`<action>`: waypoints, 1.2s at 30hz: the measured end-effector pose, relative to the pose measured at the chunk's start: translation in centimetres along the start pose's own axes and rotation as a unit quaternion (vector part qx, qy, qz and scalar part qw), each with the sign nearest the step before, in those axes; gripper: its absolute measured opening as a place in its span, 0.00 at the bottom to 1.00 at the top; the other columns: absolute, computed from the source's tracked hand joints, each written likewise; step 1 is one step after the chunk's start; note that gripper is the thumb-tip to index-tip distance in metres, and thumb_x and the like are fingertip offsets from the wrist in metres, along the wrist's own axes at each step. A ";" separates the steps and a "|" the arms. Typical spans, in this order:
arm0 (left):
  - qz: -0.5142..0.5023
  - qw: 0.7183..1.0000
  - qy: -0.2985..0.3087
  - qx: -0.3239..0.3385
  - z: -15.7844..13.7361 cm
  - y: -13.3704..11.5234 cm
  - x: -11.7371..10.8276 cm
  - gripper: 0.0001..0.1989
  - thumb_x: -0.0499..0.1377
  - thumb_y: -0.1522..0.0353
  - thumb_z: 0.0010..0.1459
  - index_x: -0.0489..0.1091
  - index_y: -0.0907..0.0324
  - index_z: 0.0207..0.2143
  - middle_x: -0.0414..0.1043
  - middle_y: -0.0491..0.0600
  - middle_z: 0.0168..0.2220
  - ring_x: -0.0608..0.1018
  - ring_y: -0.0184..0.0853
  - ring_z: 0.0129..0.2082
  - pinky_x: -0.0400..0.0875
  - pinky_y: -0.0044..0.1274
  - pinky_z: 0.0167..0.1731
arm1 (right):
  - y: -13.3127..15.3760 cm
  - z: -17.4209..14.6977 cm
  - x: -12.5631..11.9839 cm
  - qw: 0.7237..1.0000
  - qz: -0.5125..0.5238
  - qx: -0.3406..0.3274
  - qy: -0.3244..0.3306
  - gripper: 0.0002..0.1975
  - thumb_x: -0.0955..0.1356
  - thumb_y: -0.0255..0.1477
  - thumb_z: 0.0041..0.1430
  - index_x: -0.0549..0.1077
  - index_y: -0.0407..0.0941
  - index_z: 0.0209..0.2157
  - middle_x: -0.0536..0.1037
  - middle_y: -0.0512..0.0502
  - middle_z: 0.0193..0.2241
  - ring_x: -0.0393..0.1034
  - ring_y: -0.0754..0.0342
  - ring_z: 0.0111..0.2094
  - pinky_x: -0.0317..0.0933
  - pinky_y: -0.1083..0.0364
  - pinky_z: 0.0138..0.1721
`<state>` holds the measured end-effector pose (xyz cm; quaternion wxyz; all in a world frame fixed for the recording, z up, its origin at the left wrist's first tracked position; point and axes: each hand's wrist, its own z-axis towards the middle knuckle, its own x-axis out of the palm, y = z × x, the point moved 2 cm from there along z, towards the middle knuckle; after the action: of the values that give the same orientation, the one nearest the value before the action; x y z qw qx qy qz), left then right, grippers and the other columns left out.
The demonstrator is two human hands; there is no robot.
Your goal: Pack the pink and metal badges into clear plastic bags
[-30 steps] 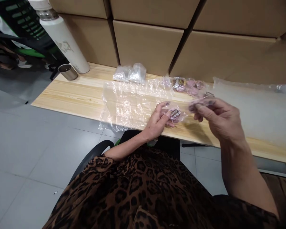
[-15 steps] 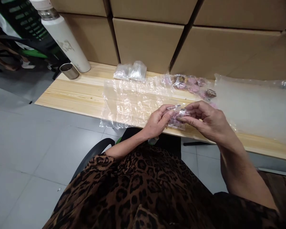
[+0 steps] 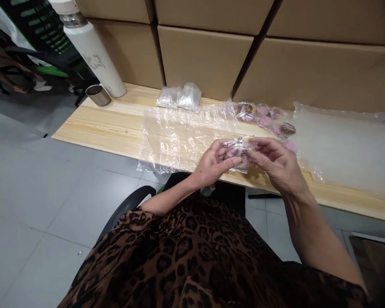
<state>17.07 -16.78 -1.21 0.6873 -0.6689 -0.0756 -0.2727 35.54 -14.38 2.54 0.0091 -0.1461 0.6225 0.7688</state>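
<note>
Between both hands, close to the table's front edge, is a small clear plastic bag [image 3: 240, 146] with pinkish and dark contents that I cannot make out exactly. My left hand [image 3: 213, 164] is closed on the bag's left side, its thumb laid across the front. From the right, my right hand [image 3: 277, 162] pinches the bag's upper right part between thumb and fingers. A large clear plastic sheet or bag [image 3: 170, 137] lies flat on the table beside my left hand. Behind my right hand sit several clear packets [image 3: 263, 115] with pink and brown contents.
Cardboard boxes [image 3: 205, 60] are stacked along the back of the wooden table [image 3: 90, 124]. A white bottle [image 3: 98, 60] and a metal cup [image 3: 98, 95] stand at the left. Two small clear bags [image 3: 179, 97] rest near the boxes. Translucent plastic sheeting [image 3: 346, 145] covers the right side.
My left thumb has moved right across the bag's front. My right hand has turned slightly and its fingers have shifted on the bag. The whole view has shifted a little.
</note>
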 end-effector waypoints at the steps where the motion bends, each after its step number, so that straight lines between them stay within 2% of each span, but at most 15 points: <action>1: -0.008 1.000 -0.007 0.003 0.1 0.0 0.0 0.29 0.76 0.57 0.55 0.67 0.56 0.52 0.80 0.52 0.48 0.82 0.36 0.47 0.77 0.36 0.56 | -0.2 -0.1 0.2 1.000 0.010 0.012 0.025 0.22 0.80 0.49 0.56 0.81 0.50 0.45 0.82 0.48 0.36 0.78 0.51 0.35 0.76 0.52 0.37; 4: -0.026 1.000 -0.011 -0.003 0.2 0.0 -0.1 0.28 0.77 0.55 0.53 0.68 0.56 0.45 0.78 0.48 0.43 0.81 0.32 0.41 0.78 0.34 0.52 | -1.0 -0.3 0.7 0.996 0.045 0.041 0.071 0.17 0.80 0.47 0.59 0.83 0.50 0.41 0.82 0.49 0.35 0.76 0.53 0.33 0.74 0.53 0.35; 6: -0.018 1.000 0.001 -0.015 0.0 -0.2 -0.4 0.29 0.77 0.52 0.53 0.70 0.57 0.47 0.78 0.49 0.44 0.81 0.33 0.40 0.77 0.34 0.52 | -1.4 0.0 0.9 0.994 0.069 0.055 0.068 0.16 0.80 0.46 0.58 0.83 0.50 0.39 0.81 0.50 0.32 0.74 0.54 0.30 0.71 0.55 0.31; 8: 0.046 0.999 0.010 -0.013 -0.3 -1.0 -1.2 0.31 0.73 0.48 0.57 0.72 0.57 0.53 0.78 0.54 0.50 0.81 0.35 0.43 0.77 0.36 0.53 | -1.6 0.6 1.3 0.992 0.088 0.064 0.060 0.17 0.81 0.47 0.56 0.83 0.49 0.37 0.80 0.50 0.31 0.70 0.56 0.27 0.67 0.57 0.27; 10: 0.184 0.982 -0.002 0.030 -1.0 -2.4 -2.5 0.33 0.67 0.45 0.63 0.72 0.55 0.61 0.75 0.59 0.58 0.81 0.41 0.49 0.76 0.38 0.56 | -1.7 1.5 1.8 0.992 0.093 0.068 0.050 0.18 0.81 0.48 0.55 0.83 0.49 0.36 0.79 0.51 0.29 0.68 0.57 0.27 0.66 0.57 0.27; 11: 0.274 0.960 -0.018 0.060 -1.4 -3.2 -3.3 0.33 0.65 0.46 0.65 0.71 0.54 0.64 0.73 0.61 0.62 0.80 0.44 0.54 0.74 0.41 0.59 | -1.7 1.8 2.1 0.992 0.090 0.072 0.046 0.20 0.82 0.49 0.54 0.83 0.49 0.35 0.79 0.50 0.29 0.68 0.57 0.27 0.66 0.57 0.28; 13: 0.464 0.880 -0.051 0.090 -2.2 -4.6 -4.6 0.31 0.61 0.48 0.70 0.69 0.53 0.68 0.68 0.63 0.69 0.74 0.52 0.65 0.66 0.48 0.68 | -1.6 2.3 2.7 0.993 0.064 0.086 0.046 0.22 0.82 0.51 0.52 0.82 0.47 0.34 0.80 0.49 0.30 0.70 0.56 0.29 0.66 0.57 0.30; 17: 0.713 0.701 0.000 -0.009 -3.3 -4.6 -5.5 0.30 0.55 0.51 0.74 0.68 0.56 0.70 0.60 0.61 0.76 0.60 0.58 0.78 0.50 0.55 0.75 | -1.8 1.4 2.2 0.990 -0.016 0.131 0.056 0.26 0.81 0.55 0.51 0.82 0.45 0.33 0.80 0.47 0.30 0.70 0.54 0.31 0.65 0.56 0.33; 20: 0.758 0.648 0.078 -0.012 -3.7 -3.1 -4.0 0.33 0.54 0.48 0.74 0.65 0.54 0.73 0.58 0.58 0.78 0.57 0.59 0.79 0.49 0.53 0.77 | -2.4 -0.8 -0.2 0.980 -0.041 0.188 0.042 0.26 0.81 0.55 0.49 0.83 0.47 0.34 0.81 0.46 0.33 0.71 0.53 0.33 0.66 0.56 0.34; 24: 0.751 0.638 0.166 0.045 -3.7 -0.9 -0.8 0.36 0.52 0.45 0.73 0.65 0.53 0.73 0.59 0.55 0.78 0.57 0.60 0.79 0.50 0.54 0.76 | -2.5 -3.7 -4.1 0.964 -0.020 0.260 -0.059 0.23 0.85 0.50 0.42 0.86 0.50 0.34 0.84 0.44 0.38 0.75 0.50 0.38 0.71 0.53 0.38; 27: 0.742 0.636 0.206 0.053 -3.2 0.3 1.2 0.38 0.52 0.44 0.72 0.63 0.56 0.75 0.57 0.57 0.78 0.57 0.64 0.78 0.50 0.57 0.75 | -0.7 -3.9 -5.1 0.962 0.031 0.208 -0.174 0.21 0.87 0.45 0.39 0.86 0.49 0.32 0.84 0.44 0.36 0.76 0.54 0.36 0.71 0.56 0.38; 29: 0.742 0.633 0.214 0.048 -2.7 0.9 2.3 0.39 0.53 0.44 0.72 0.62 0.58 0.75 0.56 0.59 0.79 0.56 0.66 0.78 0.50 0.59 0.74 | 0.9 -2.5 -4.0 0.970 0.067 0.142 -0.187 0.19 0.87 0.42 0.42 0.86 0.48 0.31 0.83 0.45 0.33 0.74 0.57 0.33 0.69 0.59 0.35; 32: 0.736 0.635 0.226 0.052 -2.0 1.4 3.3 0.39 0.53 0.44 0.72 0.63 0.57 0.74 0.57 0.59 0.78 0.56 0.66 0.78 0.50 0.59 0.74 | 2.2 1.6 -0.7 0.983 0.109 0.082 -0.120 0.17 0.85 0.41 0.49 0.84 0.45 0.30 0.80 0.47 0.28 0.70 0.60 0.27 0.66 0.60 0.28; 34: 0.732 0.639 0.229 0.054 -1.9 1.3 3.6 0.38 0.53 0.45 0.72 0.63 0.57 0.74 0.59 0.59 0.77 0.56 0.65 0.78 0.49 0.59 0.74 | 1.7 4.7 1.9 0.984 0.124 0.097 -0.080 0.20 0.85 0.42 0.48 0.79 0.44 0.24 0.76 0.50 0.24 0.68 0.60 0.24 0.65 0.60 0.24; 36: 0.722 0.648 0.237 0.054 -2.3 0.6 3.3 0.36 0.54 0.45 0.73 0.65 0.58 0.72 0.60 0.60 0.77 0.59 0.62 0.77 0.49 0.57 0.75 | 0.4 7.1 4.1 0.977 0.115 0.162 -0.076 0.20 0.84 0.38 0.50 0.75 0.44 0.22 0.72 0.52 0.20 0.64 0.61 0.20 0.62 0.61 0.20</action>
<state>19.53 -19.92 -0.38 0.6963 -0.3862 0.5821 0.1651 29.98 -8.31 3.23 -0.0084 -0.0112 0.7488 0.6626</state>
